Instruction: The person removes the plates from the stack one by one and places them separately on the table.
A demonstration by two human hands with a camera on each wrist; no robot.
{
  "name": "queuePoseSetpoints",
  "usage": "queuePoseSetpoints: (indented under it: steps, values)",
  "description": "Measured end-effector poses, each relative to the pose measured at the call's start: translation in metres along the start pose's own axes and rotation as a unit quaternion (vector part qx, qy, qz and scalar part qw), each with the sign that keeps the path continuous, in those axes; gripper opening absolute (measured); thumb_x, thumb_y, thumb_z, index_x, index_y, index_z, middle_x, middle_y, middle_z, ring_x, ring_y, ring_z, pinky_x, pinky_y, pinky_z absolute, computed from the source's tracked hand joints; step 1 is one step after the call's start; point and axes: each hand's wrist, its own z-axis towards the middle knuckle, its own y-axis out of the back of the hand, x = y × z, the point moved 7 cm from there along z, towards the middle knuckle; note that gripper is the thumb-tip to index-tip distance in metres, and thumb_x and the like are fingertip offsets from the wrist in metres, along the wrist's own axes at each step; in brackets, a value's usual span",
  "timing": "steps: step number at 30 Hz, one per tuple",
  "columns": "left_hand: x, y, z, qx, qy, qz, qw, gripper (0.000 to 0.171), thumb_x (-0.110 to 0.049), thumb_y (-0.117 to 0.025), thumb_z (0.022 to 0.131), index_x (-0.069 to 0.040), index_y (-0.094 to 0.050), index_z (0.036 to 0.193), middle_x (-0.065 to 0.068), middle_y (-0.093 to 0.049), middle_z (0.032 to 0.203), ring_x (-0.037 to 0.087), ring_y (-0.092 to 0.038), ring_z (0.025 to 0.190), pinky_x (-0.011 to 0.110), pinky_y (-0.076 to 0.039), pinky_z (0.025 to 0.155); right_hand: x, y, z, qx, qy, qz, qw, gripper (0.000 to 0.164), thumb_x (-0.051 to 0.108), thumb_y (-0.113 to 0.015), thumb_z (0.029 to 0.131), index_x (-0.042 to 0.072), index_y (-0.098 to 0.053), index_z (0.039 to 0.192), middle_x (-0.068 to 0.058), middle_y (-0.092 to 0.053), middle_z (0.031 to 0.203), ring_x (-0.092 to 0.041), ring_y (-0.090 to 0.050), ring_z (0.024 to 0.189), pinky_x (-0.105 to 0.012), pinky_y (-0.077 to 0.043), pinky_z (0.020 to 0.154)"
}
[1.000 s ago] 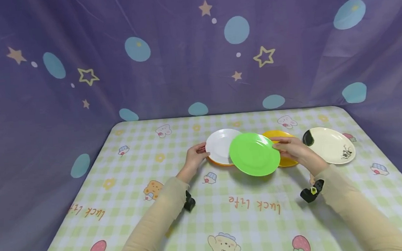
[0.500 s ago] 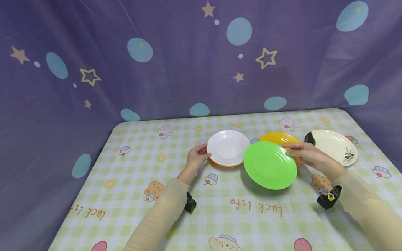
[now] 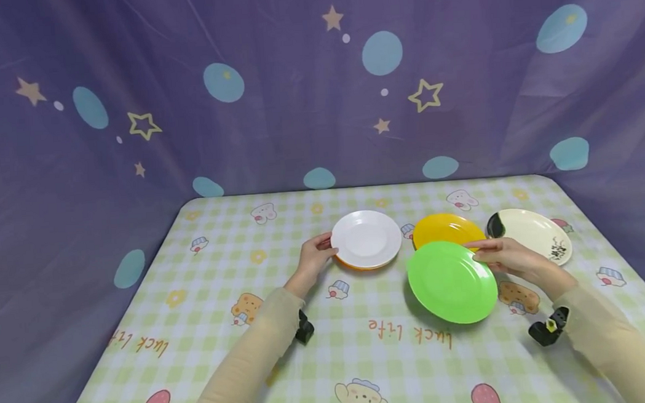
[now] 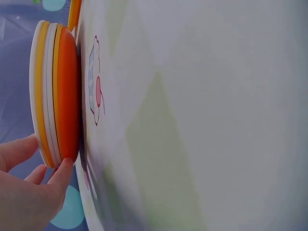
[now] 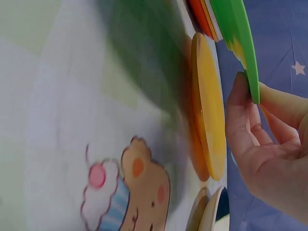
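Note:
In the head view, my left hand [image 3: 313, 260] holds the left edge of a plate stack, its top a white plate [image 3: 366, 239]. The left wrist view shows white, yellow and orange rims layered there, with an orange plate [image 4: 69, 96] at the bottom; the thumb is at the top rim and a fingertip at the bottom plate. My right hand [image 3: 517, 262] pinches a green plate [image 3: 452, 283] by its far right rim, thumb on top, fingers below. The green plate is held above the tablecloth, tilted, and overlaps the near edge of a yellow plate [image 3: 447, 228] in the head view.
A cream oval plate [image 3: 530, 235] with a dark green corner and a small plant print lies at the right, beside the yellow plate. The checked tablecloth [image 3: 288, 364] covers the table, with a purple patterned curtain [image 3: 294, 104] behind and at both sides.
My right hand has carried the green plate right and toward the near side, from overlapping the white plate to in front of the yellow one. The left hand stays at the stack.

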Motion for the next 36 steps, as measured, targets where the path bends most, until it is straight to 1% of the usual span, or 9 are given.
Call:
queuePoseSetpoints:
  steps: [5, 12, 16, 17, 20, 22, 27, 32, 36]
  values:
    - [0.001, 0.000, 0.001, 0.003, -0.004, 0.001, 1.0000, 0.044, 0.007, -0.059, 0.076, 0.000, -0.052, 0.120, 0.016, -0.056, 0.115, 0.025, -0.053, 0.105, 0.026, -0.048, 0.085, -0.005, 0.002, -0.005, 0.006, -0.006, -0.023, 1.000, 0.023, 0.014, -0.054, 0.087, 0.032, -0.063, 0.099, 0.008, -0.056, 0.076, -0.005, -0.037, 0.055, -0.018, -0.040, 0.054]
    - [0.004, -0.001, 0.002, 0.004, -0.001, 0.007, 1.0000, 0.045, 0.006, -0.059, 0.077, -0.001, -0.052, 0.121, 0.015, -0.056, 0.115, 0.024, -0.053, 0.105, 0.026, -0.047, 0.086, -0.011, 0.005, -0.012, 0.014, -0.022, -0.045, 0.999, 0.023, 0.015, -0.053, 0.088, 0.026, -0.062, 0.106, 0.007, -0.046, 0.063, -0.006, -0.035, 0.052, -0.019, -0.037, 0.051]
    - [0.004, 0.000, 0.002, 0.001, -0.001, 0.008, 1.0000, 0.045, 0.005, -0.059, 0.077, -0.001, -0.052, 0.121, 0.015, -0.056, 0.114, 0.024, -0.053, 0.105, 0.026, -0.048, 0.085, -0.013, 0.006, -0.015, 0.025, -0.013, -0.045, 0.999, 0.023, 0.016, -0.053, 0.088, 0.024, -0.062, 0.108, 0.008, -0.051, 0.067, -0.005, -0.034, 0.050, -0.017, -0.035, 0.048]
    - [0.004, 0.000, 0.002, 0.000, 0.000, 0.009, 1.0000, 0.045, 0.005, -0.059, 0.077, -0.001, -0.052, 0.121, 0.015, -0.056, 0.114, 0.024, -0.053, 0.105, 0.026, -0.048, 0.085, -0.014, 0.006, -0.015, 0.033, -0.007, -0.044, 0.998, 0.022, 0.017, -0.053, 0.088, 0.028, -0.063, 0.105, 0.008, -0.055, 0.072, -0.003, -0.038, 0.052, -0.016, -0.039, 0.050]
    - [0.003, 0.000, 0.002, 0.000, 0.001, 0.012, 0.9999, 0.045, 0.005, -0.060, 0.077, -0.002, -0.052, 0.121, 0.015, -0.056, 0.114, 0.024, -0.053, 0.105, 0.026, -0.047, 0.086, -0.016, 0.006, -0.016, 0.061, 0.020, -0.041, 0.997, 0.024, 0.017, -0.052, 0.089, 0.025, -0.062, 0.109, 0.008, -0.059, 0.078, -0.003, -0.040, 0.052, -0.017, -0.040, 0.049]
    - [0.003, 0.000, 0.002, 0.000, 0.000, 0.013, 0.9999, 0.045, 0.005, -0.059, 0.077, -0.002, -0.052, 0.121, 0.015, -0.056, 0.114, 0.024, -0.053, 0.105, 0.026, -0.048, 0.086, -0.018, 0.006, -0.018, 0.065, 0.019, -0.041, 0.997, 0.024, 0.018, -0.052, 0.089, 0.025, -0.063, 0.109, 0.009, -0.060, 0.079, -0.003, -0.040, 0.053, -0.017, -0.042, 0.051]
    - [0.001, 0.000, 0.003, -0.003, 0.001, 0.011, 0.9999, 0.046, 0.005, -0.060, 0.076, -0.002, -0.051, 0.121, 0.015, -0.056, 0.115, 0.024, -0.053, 0.106, 0.026, -0.047, 0.086, -0.020, 0.008, -0.021, 0.047, -0.002, -0.053, 0.997, 0.023, 0.016, -0.053, 0.088, 0.023, -0.063, 0.108, 0.006, -0.061, 0.083, -0.003, -0.042, 0.053, -0.017, -0.046, 0.055]
    - [0.001, 0.000, 0.004, -0.006, -0.002, 0.013, 0.9999, 0.046, 0.005, -0.060, 0.076, -0.001, -0.051, 0.121, 0.015, -0.056, 0.114, 0.024, -0.053, 0.106, 0.026, -0.047, 0.087, -0.020, 0.006, -0.024, 0.058, 0.013, -0.050, 0.997, 0.027, 0.010, -0.048, 0.090, 0.029, -0.063, 0.104, 0.005, -0.061, 0.083, -0.001, -0.043, 0.050, -0.016, -0.043, 0.049]
    - [0.003, 0.000, 0.006, -0.004, -0.003, 0.013, 0.9999, 0.045, 0.005, -0.060, 0.076, -0.001, -0.052, 0.120, 0.016, -0.057, 0.113, 0.024, -0.053, 0.105, 0.026, -0.047, 0.086, -0.025, 0.003, -0.025, 0.089, 0.013, -0.025, 0.996, 0.028, 0.009, -0.047, 0.090, 0.027, -0.062, 0.106, 0.004, -0.062, 0.087, -0.005, -0.058, 0.068, -0.021, -0.052, 0.062]
